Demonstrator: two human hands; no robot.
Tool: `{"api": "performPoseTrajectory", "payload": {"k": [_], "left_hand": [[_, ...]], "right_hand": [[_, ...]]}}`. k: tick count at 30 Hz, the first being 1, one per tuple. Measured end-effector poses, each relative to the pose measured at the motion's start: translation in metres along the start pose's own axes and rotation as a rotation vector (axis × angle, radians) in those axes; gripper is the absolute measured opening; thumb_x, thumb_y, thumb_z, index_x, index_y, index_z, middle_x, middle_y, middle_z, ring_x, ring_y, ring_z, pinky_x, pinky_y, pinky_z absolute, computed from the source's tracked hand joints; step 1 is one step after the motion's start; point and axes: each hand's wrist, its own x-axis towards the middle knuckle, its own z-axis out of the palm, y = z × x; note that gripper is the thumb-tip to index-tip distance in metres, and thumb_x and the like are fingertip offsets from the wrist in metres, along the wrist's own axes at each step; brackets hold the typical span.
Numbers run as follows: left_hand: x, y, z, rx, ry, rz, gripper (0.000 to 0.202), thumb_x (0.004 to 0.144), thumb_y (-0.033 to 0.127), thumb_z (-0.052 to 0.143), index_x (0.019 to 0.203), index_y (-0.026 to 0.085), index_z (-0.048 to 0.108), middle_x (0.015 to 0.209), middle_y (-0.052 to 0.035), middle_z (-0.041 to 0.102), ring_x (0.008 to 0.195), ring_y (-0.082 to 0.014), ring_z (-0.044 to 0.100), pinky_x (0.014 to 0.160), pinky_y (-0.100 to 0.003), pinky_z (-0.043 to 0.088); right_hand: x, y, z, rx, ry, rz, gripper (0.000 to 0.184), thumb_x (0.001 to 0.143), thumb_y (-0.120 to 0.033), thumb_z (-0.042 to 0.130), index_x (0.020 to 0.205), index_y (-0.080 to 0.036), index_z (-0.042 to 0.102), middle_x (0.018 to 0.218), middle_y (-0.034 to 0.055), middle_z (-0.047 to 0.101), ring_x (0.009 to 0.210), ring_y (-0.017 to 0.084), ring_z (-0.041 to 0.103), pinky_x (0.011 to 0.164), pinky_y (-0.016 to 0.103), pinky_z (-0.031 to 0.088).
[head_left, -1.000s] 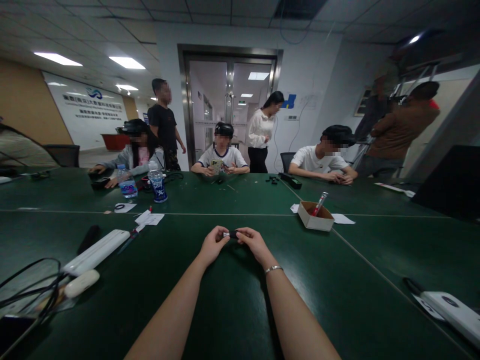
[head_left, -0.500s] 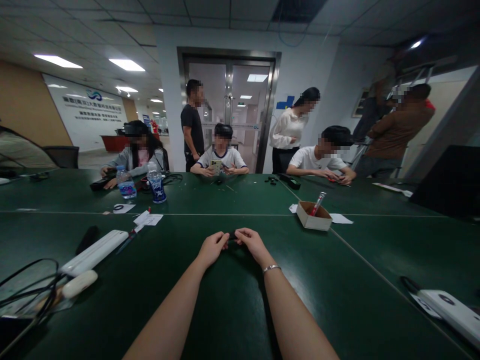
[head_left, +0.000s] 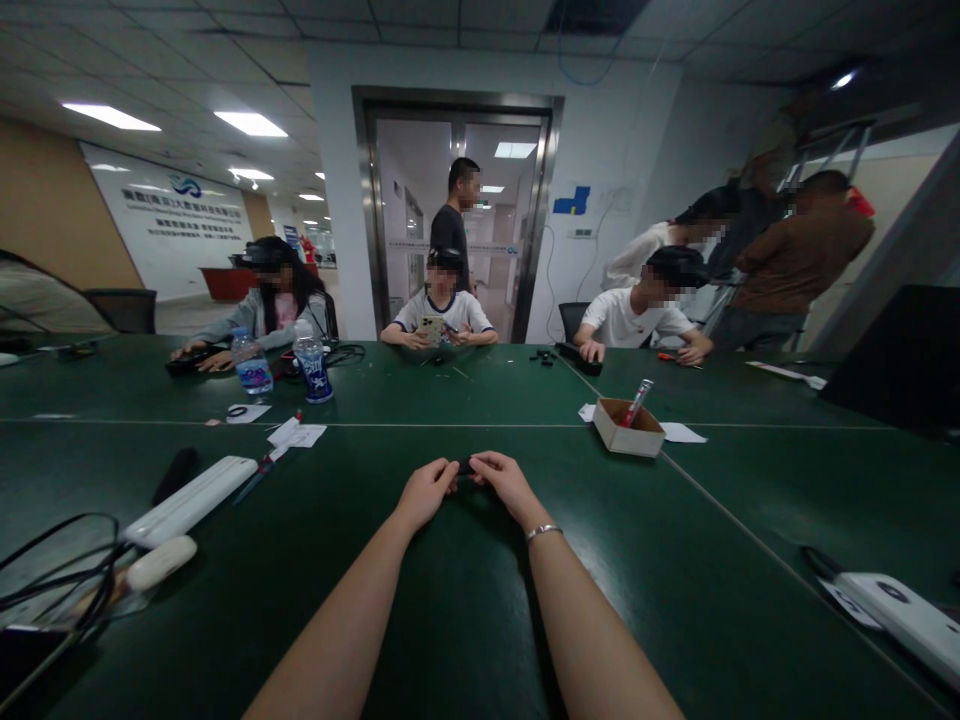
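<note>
Between my two hands is a small black object (head_left: 464, 467), too small and too covered by fingers to name its kind. My left hand (head_left: 427, 492) pinches its left end with thumb and fingers. At the other end, my right hand (head_left: 507, 486) grips it the same way, a silver bracelet (head_left: 544, 532) on that wrist. Both hands are close together, low over the green table (head_left: 472, 600) near its middle.
To the left lie a white power bank-like box (head_left: 191, 500), black cables (head_left: 97, 560) and paper scraps (head_left: 300, 435). Two bottles (head_left: 312, 362) stand farther back. A small box (head_left: 628, 436) holding a red tube sits front right. Several people are across the table.
My hands and the black object stay almost in place. Behind the table, a standing person has moved right, another leans over farther right, and a seated person's hand has reached a black box.
</note>
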Motion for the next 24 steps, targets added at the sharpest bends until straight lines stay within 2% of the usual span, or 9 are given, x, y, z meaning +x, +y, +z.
{"api": "performPoseTrajectory", "payload": {"k": [12, 24], "left_hand": [[0.008, -0.013, 0.006, -0.127, 0.082, 0.021, 0.034, 0.079, 0.05, 0.051, 0.087, 0.018, 0.058, 0.079, -0.0023, 0.061, 0.072, -0.0157, 0.056, 0.068, -0.027, 0.043], [0.006, -0.01, 0.003, -0.127, 0.048, -0.003, 0.036, 0.08, 0.052, 0.05, 0.09, 0.018, 0.059, 0.081, -0.0031, 0.061, 0.075, -0.0165, 0.057, 0.068, -0.027, 0.043]], "right_hand": [[0.0, 0.0, 0.0, 0.03, 0.009, 0.006, 0.045, 0.061, -0.048, 0.077, 0.088, -0.014, 0.068, 0.071, 0.0031, 0.065, 0.06, 0.014, 0.057, 0.062, 0.028, 0.045], [-0.001, -0.001, 0.0, 0.038, 0.008, 0.011, 0.042, 0.062, -0.045, 0.077, 0.088, -0.014, 0.067, 0.07, 0.0023, 0.064, 0.062, 0.014, 0.057, 0.063, 0.028, 0.045]]}}
